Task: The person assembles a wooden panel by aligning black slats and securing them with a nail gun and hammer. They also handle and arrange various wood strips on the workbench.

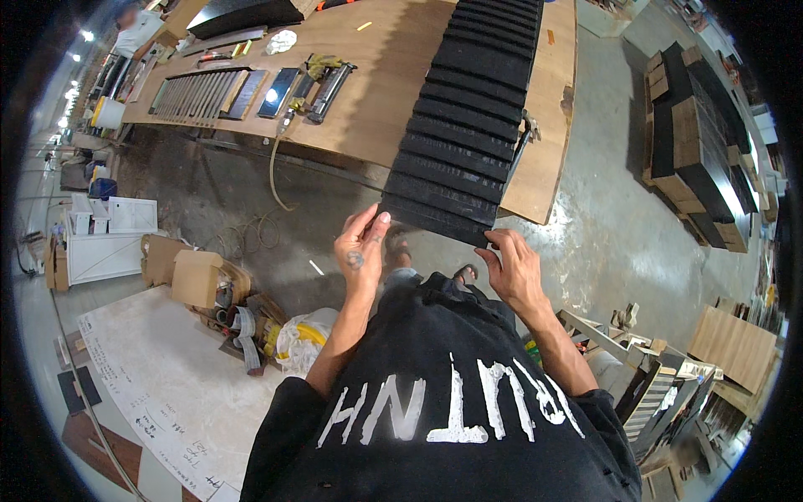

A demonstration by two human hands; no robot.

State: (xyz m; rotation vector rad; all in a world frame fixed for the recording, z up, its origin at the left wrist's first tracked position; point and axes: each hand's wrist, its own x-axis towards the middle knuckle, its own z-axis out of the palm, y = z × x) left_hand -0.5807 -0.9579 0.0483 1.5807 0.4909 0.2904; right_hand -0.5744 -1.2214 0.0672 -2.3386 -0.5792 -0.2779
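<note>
A long black slatted panel lies on the wooden worktable, its near end jutting past the table edge towards me. My left hand holds its near left corner, thumb along the edge. At the near right corner, the thumb and fingers of my right hand grip the rim. The undersides of both corners are hidden. Against the panel's right side rests a claw hammer, partly covered by it. To the left on the tabletop are a pneumatic nail gun joined to an air hose and a smartphone.
The worktable also carries a row of narrow strips. Stacked black-faced boards stand on the floor at right. Behind me at left are a cardboard box and a marked white board. Another person is far left.
</note>
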